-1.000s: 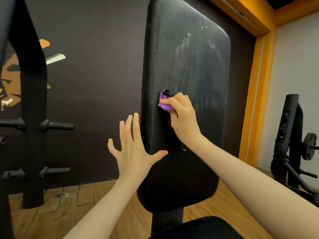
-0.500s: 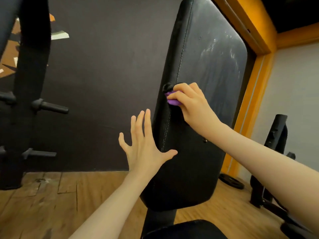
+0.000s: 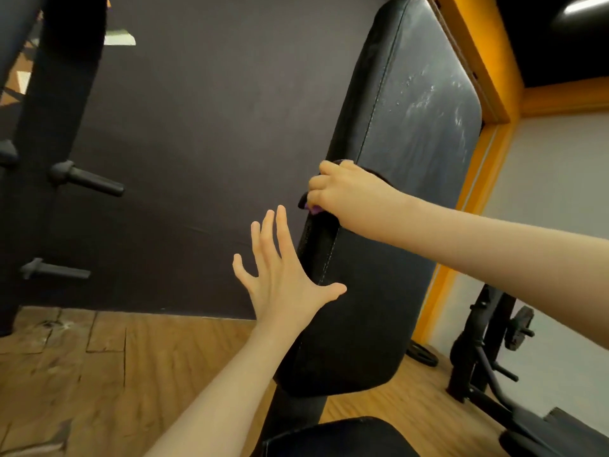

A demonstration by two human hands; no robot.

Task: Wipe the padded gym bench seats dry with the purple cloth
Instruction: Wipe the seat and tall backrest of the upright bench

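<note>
- Right hand is bunched around the purple cloth, pressing it on the left edge of the upright back pad; only a scrap shows.
- Left hand is spread flat, holding nothing, beside that edge.
- Cloth looks soft and light, so wad it in the palm.
- Pad's vinyl looks slick, streaks up top.

The room was dim, with warm light. A bright lamp glowed at the top right, above the back pad. The pad's upper face shone with pale streaks of glare. The dark wall left of the pad stayed shadowy. Straight lines bent near the edges, and the picture looked a little soft.
</note>
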